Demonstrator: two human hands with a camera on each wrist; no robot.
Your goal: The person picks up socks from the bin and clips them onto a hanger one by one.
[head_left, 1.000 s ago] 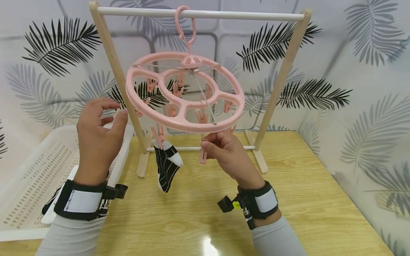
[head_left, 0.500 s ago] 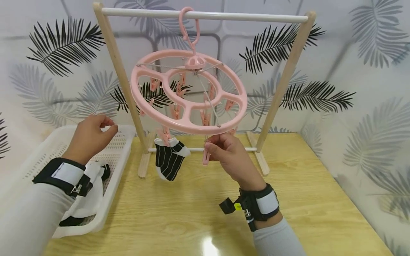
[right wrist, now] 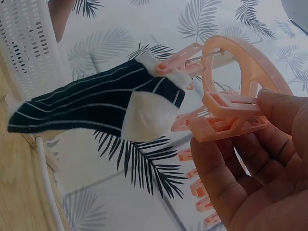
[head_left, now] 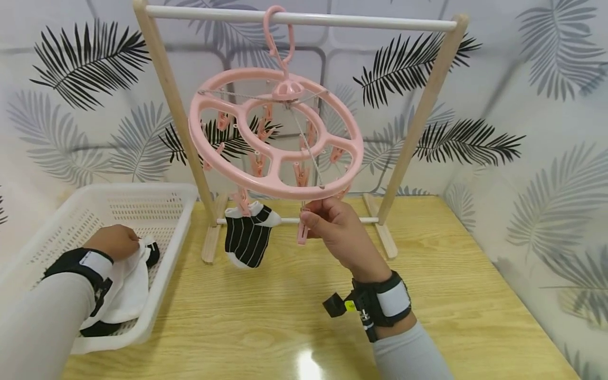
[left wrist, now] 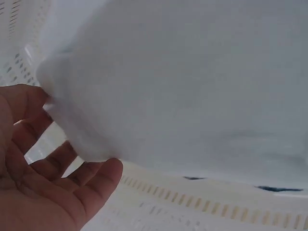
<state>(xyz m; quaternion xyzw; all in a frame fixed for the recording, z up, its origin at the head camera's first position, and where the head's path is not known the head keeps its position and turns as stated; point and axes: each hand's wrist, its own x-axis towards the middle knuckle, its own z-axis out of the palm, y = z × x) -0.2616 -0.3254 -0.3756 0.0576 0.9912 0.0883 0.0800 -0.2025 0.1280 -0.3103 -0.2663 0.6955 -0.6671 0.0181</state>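
My right hand [head_left: 334,227] pinches a pink clothespin [head_left: 302,232] between thumb and fingers, just under the front rim of a round pink clip hanger [head_left: 280,188]. To the left of it, another clothespin [head_left: 243,200] grips the cuff of a black sock [head_left: 247,240] with white stripes, heel and toe. Inside the white basket [head_left: 182,221], my left hand [head_left: 112,241] pinches the edge of a white cloth [head_left: 130,293]. The left wrist view shows the cloth [left wrist: 192,86] spread large beside the thumb and fingers. Its full shape is hidden.
The hanger's hook [head_left: 280,37] hangs from the white bar [head_left: 356,20] of a wooden-legged rack. Several more clothespins dangle under the ring. Dark cloth [head_left: 101,328] lies below the white one in the basket, on the wooden table [head_left: 427,295].
My left hand has moved down and left from beside the hanger into the basket and taken hold of the white cloth. The hanging sock has turned. My right hand stays on its clothespin.
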